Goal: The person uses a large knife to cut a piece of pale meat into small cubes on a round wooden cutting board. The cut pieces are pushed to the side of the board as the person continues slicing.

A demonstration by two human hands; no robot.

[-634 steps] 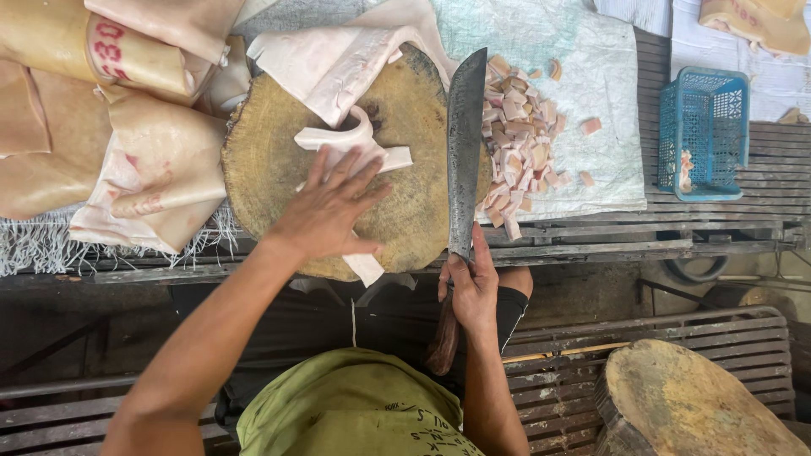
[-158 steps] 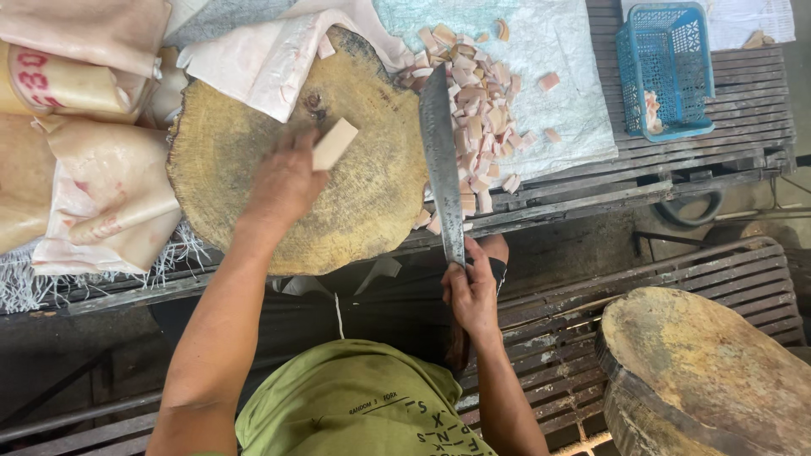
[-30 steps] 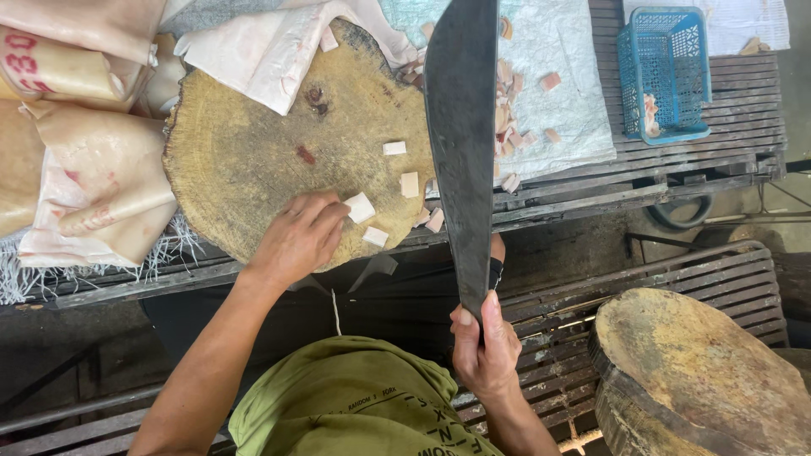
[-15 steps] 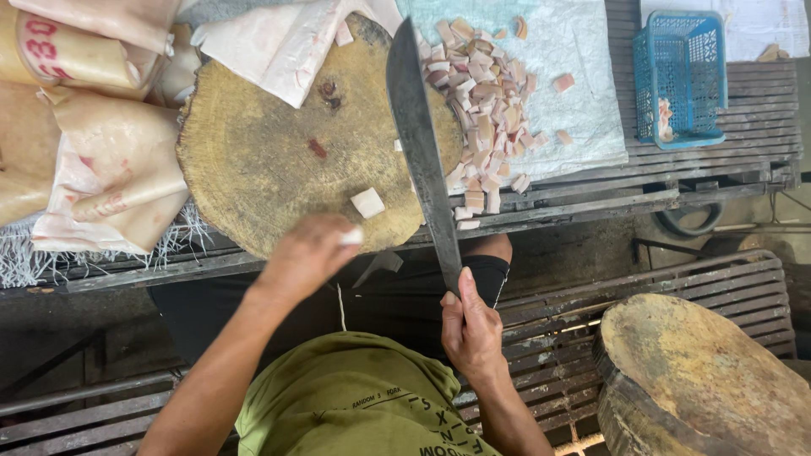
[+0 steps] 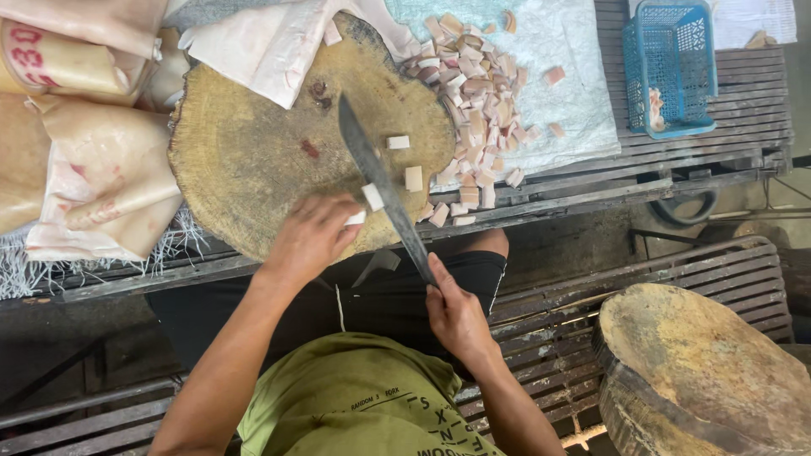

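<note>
**Cleaver Over the Round Block, Pale Cubes Under My Hands**

Seen from above, my right hand (image 5: 456, 314) is closed around the handle of a long cleaver (image 5: 380, 181), its blade slanting up and to the left across the near half of a round wooden chopping block (image 5: 245, 160). My left hand (image 5: 311, 236) rests at the block's near edge, fingers curled down over a small pale cube (image 5: 356, 218) that it pins against the wood; how firmly it grips I cannot tell. Another cube (image 5: 372, 196) sits right against the blade, touching it, just beside my left fingertips. Two more cut pieces lie loose to the right of the blade: one (image 5: 398, 142) nearer the block's middle, one (image 5: 413, 178) closer to the rim.

Past the block's right edge, a heap of cut cubes (image 5: 477, 101) is spread over a pale woven sheet (image 5: 566, 101), with a few strays lying apart from the pile. A large uncut pale slab (image 5: 270, 46) drapes over the far side of the block. Stuffed sacks (image 5: 93, 160) crowd the left side of the slatted bench (image 5: 726, 143). A blue plastic basket (image 5: 672, 67) stands at the far right of it. A second round block (image 5: 710, 371) sits low at my right, well apart from the work.
</note>
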